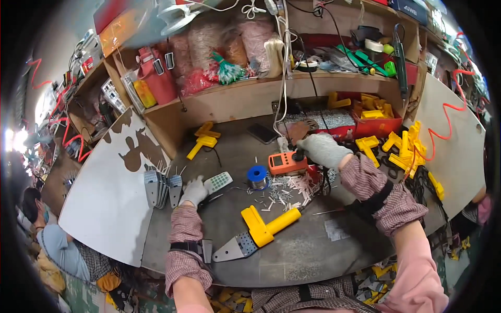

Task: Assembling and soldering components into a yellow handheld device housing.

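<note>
My gloved left hand (194, 192) is on the table with its fingers closed at the near-left end of a pale plate (218, 182) covered in green dots. Beside it stand several grey perforated metal plates (160, 189) with thin wires sticking up. To the right, my gloved right hand (324, 150) pinches a small black plug-like piece (298, 155) at the right end of an orange device (282, 163) with a small screen. Nearer to me lies a yellow-handled tool (266, 229) with a pointed grey metal plate. The right fingertips are partly hidden.
A blue solder spool (257, 176) stands mid-table, beside scattered small white and pink sleeves (296, 189). Yellow handles (404, 151) pile up at the right; others fill a red bin (383, 125). A phone (262, 133) lies at the back. Another person (68, 245) sits at the far left.
</note>
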The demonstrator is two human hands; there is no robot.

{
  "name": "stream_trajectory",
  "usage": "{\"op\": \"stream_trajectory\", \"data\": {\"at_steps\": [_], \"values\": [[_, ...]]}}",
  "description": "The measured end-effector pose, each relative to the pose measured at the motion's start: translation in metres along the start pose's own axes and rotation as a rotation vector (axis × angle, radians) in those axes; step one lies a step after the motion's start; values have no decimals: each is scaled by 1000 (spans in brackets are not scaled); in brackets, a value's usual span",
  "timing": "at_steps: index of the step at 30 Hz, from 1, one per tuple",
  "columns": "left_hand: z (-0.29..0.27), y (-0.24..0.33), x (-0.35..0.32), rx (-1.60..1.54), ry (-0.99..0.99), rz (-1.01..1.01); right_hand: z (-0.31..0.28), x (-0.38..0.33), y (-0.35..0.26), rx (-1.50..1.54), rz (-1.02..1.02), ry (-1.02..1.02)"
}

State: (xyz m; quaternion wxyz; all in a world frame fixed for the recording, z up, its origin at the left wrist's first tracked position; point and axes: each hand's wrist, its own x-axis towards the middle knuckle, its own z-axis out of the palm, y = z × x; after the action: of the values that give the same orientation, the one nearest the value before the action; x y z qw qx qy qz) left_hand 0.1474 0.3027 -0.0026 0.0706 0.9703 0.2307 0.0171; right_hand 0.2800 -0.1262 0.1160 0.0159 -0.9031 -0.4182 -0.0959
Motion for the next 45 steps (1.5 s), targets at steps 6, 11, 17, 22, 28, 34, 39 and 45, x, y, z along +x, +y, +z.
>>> {"op": "stream_trajectory", "data": {"at_steps": [6, 11, 17, 22, 28, 34, 39, 45], "values": [[2, 4, 32, -53, -263, 37, 40, 32, 32, -110, -113, -32], [-21, 6, 10, -236, 105, 238, 36, 54, 31, -257, -79, -121], [-73, 39, -30, -876, 237, 197, 16, 56, 6, -251, 35, -252], [-73, 54, -74, -1184, 14, 234, 11, 59, -18, -290, 30, -277], [-72, 72, -106, -1236, 36, 262, 37, 59, 9, -65, 134, -177], [-37, 86, -130, -1196, 304, 402, 39, 32, -88, 27, -194, 568], [-38, 95, -159, -1039, 346, 429, 13, -31, -180, 1003, -93, 395], [-52, 112, -172, -1081, 456, 377, 20, -28, -188, 894, -121, 441]]}}
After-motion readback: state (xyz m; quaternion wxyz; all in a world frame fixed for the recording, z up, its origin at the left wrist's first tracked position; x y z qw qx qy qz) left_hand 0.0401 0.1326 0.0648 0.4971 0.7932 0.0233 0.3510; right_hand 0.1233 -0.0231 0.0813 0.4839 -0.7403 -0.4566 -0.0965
